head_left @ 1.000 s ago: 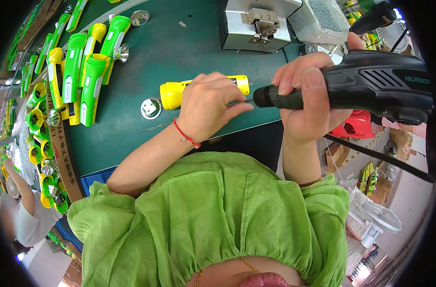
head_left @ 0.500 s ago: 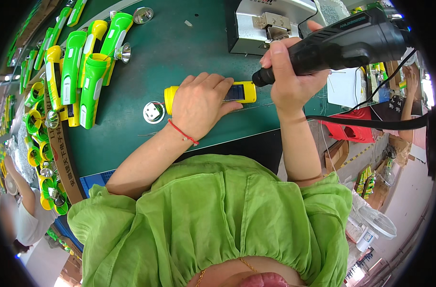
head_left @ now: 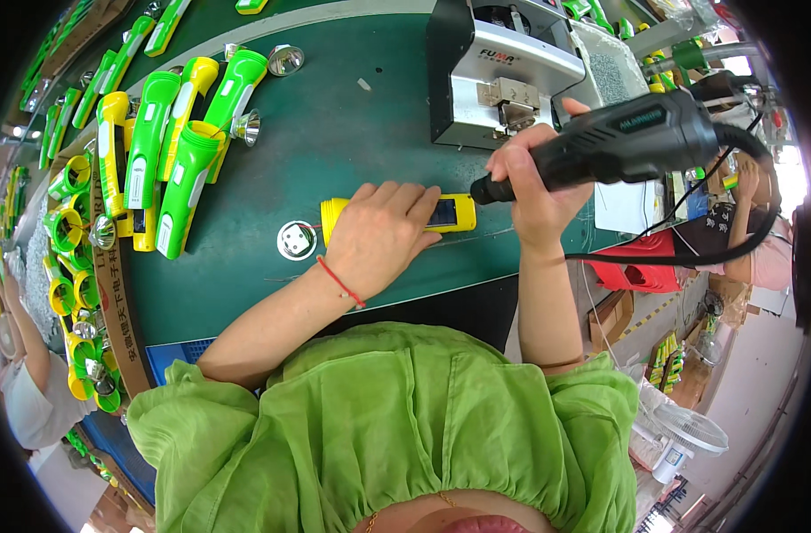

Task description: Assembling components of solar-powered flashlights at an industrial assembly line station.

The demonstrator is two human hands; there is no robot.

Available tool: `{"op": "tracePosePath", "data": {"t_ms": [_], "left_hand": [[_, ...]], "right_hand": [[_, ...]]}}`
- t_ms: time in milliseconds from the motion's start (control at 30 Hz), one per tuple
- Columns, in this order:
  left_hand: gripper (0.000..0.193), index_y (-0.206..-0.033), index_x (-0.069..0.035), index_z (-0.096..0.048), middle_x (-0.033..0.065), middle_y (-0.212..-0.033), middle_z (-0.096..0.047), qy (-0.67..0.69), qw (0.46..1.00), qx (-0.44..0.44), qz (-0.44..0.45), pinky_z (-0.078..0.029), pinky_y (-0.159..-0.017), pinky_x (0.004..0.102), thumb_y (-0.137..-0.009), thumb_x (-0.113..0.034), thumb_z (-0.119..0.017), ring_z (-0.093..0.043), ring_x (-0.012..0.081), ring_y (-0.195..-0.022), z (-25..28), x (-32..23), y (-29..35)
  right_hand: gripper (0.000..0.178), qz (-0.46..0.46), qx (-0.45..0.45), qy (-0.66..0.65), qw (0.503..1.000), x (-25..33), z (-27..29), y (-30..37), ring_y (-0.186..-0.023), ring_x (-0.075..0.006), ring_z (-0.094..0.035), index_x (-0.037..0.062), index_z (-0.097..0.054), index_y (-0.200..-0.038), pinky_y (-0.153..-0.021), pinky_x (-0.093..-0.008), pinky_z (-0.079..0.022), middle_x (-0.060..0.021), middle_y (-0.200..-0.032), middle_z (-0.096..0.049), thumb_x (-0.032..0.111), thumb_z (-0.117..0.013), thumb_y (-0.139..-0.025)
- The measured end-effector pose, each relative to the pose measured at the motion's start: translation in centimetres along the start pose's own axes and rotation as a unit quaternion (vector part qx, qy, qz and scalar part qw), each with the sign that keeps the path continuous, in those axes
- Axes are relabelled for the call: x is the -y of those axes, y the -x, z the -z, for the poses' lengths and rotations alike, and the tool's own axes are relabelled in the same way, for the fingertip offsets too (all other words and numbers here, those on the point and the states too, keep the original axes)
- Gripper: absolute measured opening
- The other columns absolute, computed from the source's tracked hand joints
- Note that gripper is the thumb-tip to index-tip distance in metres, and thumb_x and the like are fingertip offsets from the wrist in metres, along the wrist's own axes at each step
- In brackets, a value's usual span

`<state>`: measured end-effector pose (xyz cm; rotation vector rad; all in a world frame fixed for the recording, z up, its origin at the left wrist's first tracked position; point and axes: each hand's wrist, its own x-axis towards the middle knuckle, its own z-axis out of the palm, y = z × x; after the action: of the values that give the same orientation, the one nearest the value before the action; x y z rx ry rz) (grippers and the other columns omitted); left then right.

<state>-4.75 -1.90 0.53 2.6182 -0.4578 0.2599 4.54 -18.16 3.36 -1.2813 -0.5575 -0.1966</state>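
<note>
A yellow flashlight body (head_left: 459, 212) with a dark panel on its side lies on the green table. My left hand (head_left: 380, 233) is closed over its middle and holds it down. In my right hand (head_left: 547, 191) is a black electric screwdriver (head_left: 623, 147), held nearly level. Its tip is at the right end of the flashlight; whether it touches a screw is too small to tell. By the flashlight's open left end lies a round silver reflector (head_left: 296, 240), joined to it by a thin red wire.
Several green and yellow flashlights (head_left: 147, 142) are piled at the left, beside a cardboard edge (head_left: 112, 302). A silver and black machine (head_left: 503, 80) stands at the far right, next to a bin of small screws (head_left: 608, 75). Co-workers are at both sides; a red stool (head_left: 636, 266) stands at right.
The whole view has shifted, so the table things sit lower in it. The screwdriver tip stays by the flashlight's right end, and both hands keep their holds.
</note>
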Motion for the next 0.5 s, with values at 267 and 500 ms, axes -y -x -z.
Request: {"op": "tracePosePath", "data": {"t_ms": [267, 500], "left_hand": [[0.055, -0.126, -0.005, -0.059, 0.007, -0.112, -0.061, -0.016, 0.999, 0.025, -0.014, -0.046, -0.081, 0.0357, -0.076, -0.022, -0.075, -0.059, 0.0226, -0.096, 0.1, -0.2, 0.0], [0.059, -0.129, -0.008, -0.057, 0.0075, -0.112, -0.061, -0.03, 0.999, 0.034, -0.019, -0.046, -0.08, 0.0365, -0.075, -0.024, -0.076, -0.059, 0.0228, -0.098, -1.0, -0.2, -3.3]], "right_hand": [[0.058, 0.072, -0.03, 0.201, 0.976, -0.1, -0.7, 1.1, -0.057, -0.0158, -0.056, 0.0001, -0.027, -0.131, -0.058, -0.0314, -0.052, -0.0103, -0.073, -0.058, -0.008, -0.06, -0.084], [0.061, 0.112, -0.096, 0.001, 0.989, 4.3, 1.5, -6.8, -0.055, -0.0162, -0.055, -0.0002, -0.027, -0.137, -0.056, -0.0345, -0.05, -0.0083, -0.068, -0.054, -0.001, -0.057, -0.084]]}}
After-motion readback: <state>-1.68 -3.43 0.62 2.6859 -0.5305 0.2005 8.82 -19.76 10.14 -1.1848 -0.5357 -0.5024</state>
